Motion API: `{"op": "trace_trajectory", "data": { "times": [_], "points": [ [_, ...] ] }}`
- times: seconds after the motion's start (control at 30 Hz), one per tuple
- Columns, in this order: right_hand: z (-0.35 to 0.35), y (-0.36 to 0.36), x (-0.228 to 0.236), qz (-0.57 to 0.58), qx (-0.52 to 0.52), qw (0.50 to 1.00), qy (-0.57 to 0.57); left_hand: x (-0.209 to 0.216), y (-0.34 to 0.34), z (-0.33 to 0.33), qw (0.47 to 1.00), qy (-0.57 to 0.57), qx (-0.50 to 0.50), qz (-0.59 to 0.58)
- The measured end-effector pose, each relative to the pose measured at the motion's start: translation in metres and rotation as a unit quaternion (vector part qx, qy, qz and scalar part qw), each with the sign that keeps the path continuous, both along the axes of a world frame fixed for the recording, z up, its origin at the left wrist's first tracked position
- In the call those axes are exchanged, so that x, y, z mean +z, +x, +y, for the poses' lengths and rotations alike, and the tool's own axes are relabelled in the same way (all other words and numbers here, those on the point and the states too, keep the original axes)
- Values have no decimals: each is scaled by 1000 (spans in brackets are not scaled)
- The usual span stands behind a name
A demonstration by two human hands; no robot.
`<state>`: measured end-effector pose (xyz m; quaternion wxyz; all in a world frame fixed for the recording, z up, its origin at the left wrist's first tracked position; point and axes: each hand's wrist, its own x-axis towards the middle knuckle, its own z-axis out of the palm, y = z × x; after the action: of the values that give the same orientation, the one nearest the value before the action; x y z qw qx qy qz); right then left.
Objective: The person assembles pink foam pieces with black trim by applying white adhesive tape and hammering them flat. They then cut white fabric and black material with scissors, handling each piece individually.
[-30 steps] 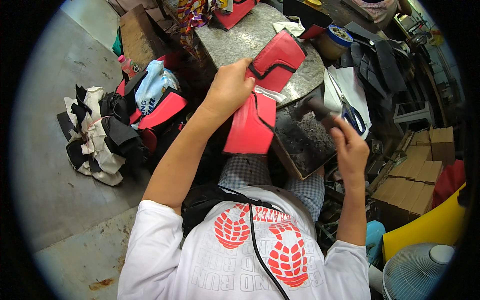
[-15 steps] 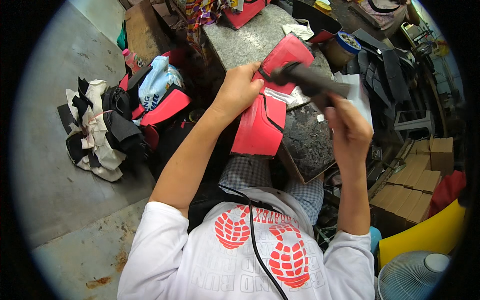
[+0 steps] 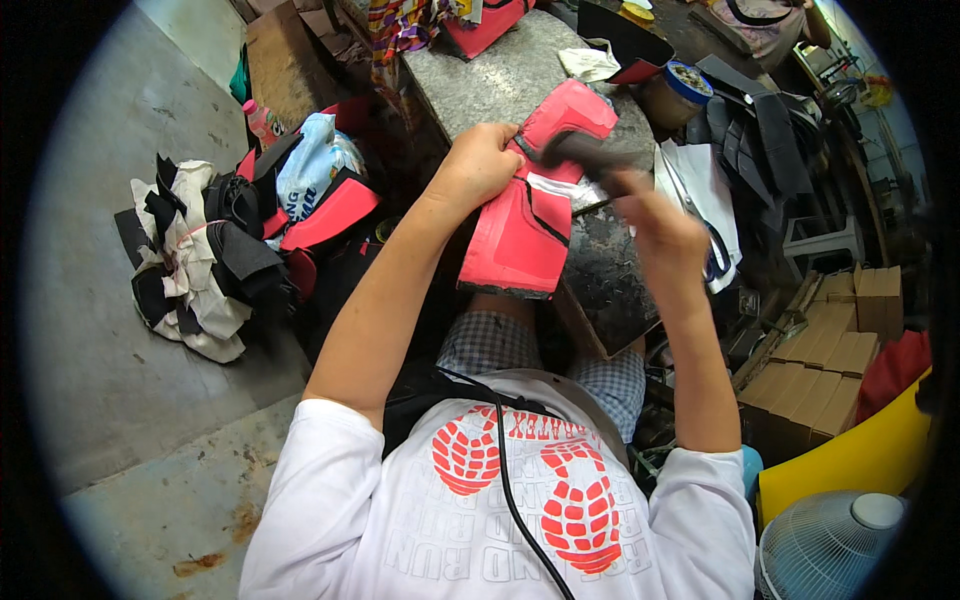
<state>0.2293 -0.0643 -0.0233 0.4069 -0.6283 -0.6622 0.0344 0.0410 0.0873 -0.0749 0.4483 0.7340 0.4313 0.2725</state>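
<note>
Left hand (image 3: 475, 165) pinching, thumb against fingers, a red, black-edged piece (image 3: 512, 245) lying partly over a grey stone slab (image 3: 480, 88); right hand (image 3: 660, 222) closed round a dark hammer (image 3: 582, 152) (blurred, contact unclear), its head over the piece.

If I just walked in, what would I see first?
Probably the bright pink-red piece in the left hand, partly over the grey slab. To its right, the right hand grips a blurred dark hammer. Then the yellow thing and white fan, lower right.
</note>
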Motion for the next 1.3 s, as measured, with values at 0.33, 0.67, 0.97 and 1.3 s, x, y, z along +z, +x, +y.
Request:
{"op": "trace_trajectory", "data": {
  "times": [0.33, 0.67, 0.97, 1.3],
  "points": [
    [-13, 17, -5, 104, 24, 991, 80, 14, 3, -5, 983, 149, 36, 102],
    [-22, 26, -3, 39, -14, 998, 56, 12, 3, -3, 985, 131, 39, 102],
    [-42, 27, -31, -28, -51, 996, -67, 3, 3, -7, 995, 68, 50, 51],
    [-70, 79, -20, -135, -163, 976, -50, 14, -10, -34, 915, -215, 9, -342]
  ]
}}
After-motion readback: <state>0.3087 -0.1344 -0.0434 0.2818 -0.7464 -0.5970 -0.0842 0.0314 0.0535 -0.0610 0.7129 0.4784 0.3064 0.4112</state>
